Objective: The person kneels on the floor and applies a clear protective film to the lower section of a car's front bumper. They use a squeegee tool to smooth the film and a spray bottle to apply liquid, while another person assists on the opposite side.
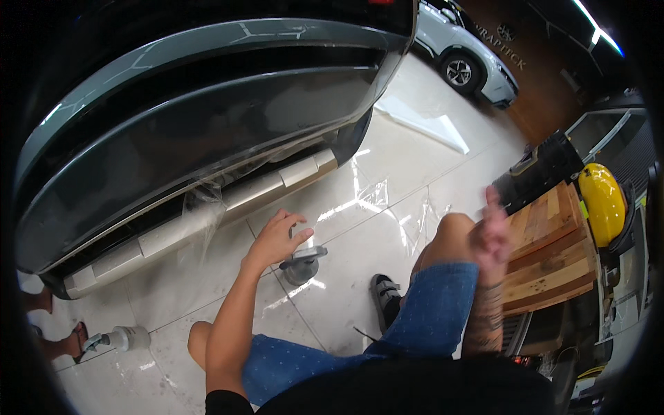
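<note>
My left hand [275,238] hangs in the air with curved fingers and thumb apart, holding nothing. Right behind it in the picture, a grey spray bottle [301,268] stands on the tiled floor; I cannot tell whether they touch. My right hand [492,234] is raised above my right knee, blurred by motion, one finger pointing up and the others curled. In front of me is the dark grey bumper [228,128] of a car. Clear film [206,202] clings along its lower edge and hangs down over the silver lower trim [173,238].
Another spray bottle [126,339] lies at the lower left, near another person's sandalled foot [77,341]. Scraps of clear film [377,196] and a white sheet [432,128] lie on the floor. At right are a wooden crate [550,242], a black bag [543,169] and a yellow machine [603,204].
</note>
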Demonstrator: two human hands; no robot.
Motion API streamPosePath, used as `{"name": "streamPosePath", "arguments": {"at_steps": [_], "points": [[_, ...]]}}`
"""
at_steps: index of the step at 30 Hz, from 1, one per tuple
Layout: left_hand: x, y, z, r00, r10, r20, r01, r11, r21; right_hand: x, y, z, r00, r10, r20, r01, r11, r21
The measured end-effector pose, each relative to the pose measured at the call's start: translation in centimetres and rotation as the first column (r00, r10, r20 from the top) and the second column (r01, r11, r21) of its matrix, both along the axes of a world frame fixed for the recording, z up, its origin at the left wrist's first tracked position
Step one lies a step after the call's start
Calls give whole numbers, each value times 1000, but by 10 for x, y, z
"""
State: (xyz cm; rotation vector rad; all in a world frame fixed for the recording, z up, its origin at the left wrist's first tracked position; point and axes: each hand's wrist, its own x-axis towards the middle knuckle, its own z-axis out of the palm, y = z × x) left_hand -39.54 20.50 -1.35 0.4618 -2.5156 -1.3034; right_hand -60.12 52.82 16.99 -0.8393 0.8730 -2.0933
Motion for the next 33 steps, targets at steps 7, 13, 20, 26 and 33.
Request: {"name": "streamPosePath", "arguments": {"at_steps": [7,13,20,26,33], "points": [[-42,-28,23,976,-73,-207,97,990,106,-1,-104,-62,936,352,-22,-302,833,464],[-70,-44,45,970,-8,-242,65,971,230,-73,-164,-26,651,672,-352,-302,655,692],[-95,-24,34,948,264,-178,-168,889,426,-122,-233,-25,303,587,-751,-120,805,581],[-124,-19,41,851,468,-239,-227,738,635,-125,-264,-29,-73,465,-882,-128,873,471],[-166,20,85,741,477,-473,-652,681,-334,-156,-248,-20,-137,58,-989,-126,989,75]]}}
